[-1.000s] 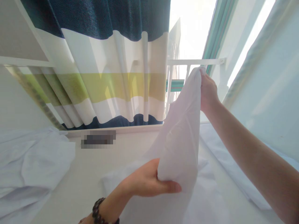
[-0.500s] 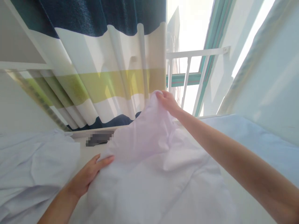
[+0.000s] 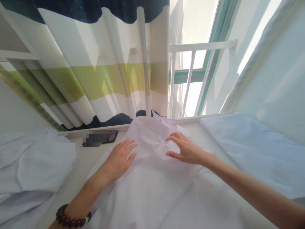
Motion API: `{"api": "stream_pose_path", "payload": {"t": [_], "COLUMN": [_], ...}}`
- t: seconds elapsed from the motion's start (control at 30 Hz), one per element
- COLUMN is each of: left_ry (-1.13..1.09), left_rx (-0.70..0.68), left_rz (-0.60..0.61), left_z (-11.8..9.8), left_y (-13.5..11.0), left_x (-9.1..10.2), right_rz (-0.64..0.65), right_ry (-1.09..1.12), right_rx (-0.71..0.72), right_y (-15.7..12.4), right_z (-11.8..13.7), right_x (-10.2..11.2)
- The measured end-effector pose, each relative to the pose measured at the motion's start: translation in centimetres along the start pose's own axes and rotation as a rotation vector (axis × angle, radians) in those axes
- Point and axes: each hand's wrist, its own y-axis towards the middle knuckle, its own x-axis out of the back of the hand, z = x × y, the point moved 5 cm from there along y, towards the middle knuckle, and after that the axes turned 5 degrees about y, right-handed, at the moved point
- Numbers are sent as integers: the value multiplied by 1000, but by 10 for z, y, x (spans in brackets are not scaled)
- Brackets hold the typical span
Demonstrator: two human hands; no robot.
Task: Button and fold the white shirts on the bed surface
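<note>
A broad white cloth [image 3: 147, 187] lies spread in front of me, its far end bunched against the ledge under the curtain. My left hand [image 3: 121, 157] is over its left side, palm down with fingers apart; a dark beaded bracelet [image 3: 71, 218] circles that wrist. Across from it, my right hand [image 3: 184, 148] is over the creased upper part, thumb and fingers spread, with nothing gripped. Whether either hand presses on the fabric, I cannot tell.
A dark flat device [image 3: 111, 136], partly blurred, lies left of the cloth. Rumpled white fabric [image 3: 43, 165] is at the left, and a flat pale-blue cloth [image 3: 252, 143] at the right. A striped curtain [image 3: 114, 79] and white railing [image 3: 200, 46] stand behind.
My right hand has let go of the raised cloth corner and come down nearer. The cloth has dropped flat. My left hand has moved right and forward over it.
</note>
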Motion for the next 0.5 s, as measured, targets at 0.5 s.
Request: {"api": "stream_pose_path", "payload": {"t": [0.5], "left_ry": [134], "left_rx": [246], "left_rz": [276], "left_z": [-33], "left_y": [4], "left_x": [-62], "right_rz": [263], "right_ry": [-125], "right_rx": [-118], "right_y": [-77], "right_z": [-69], "right_x": [-17]}}
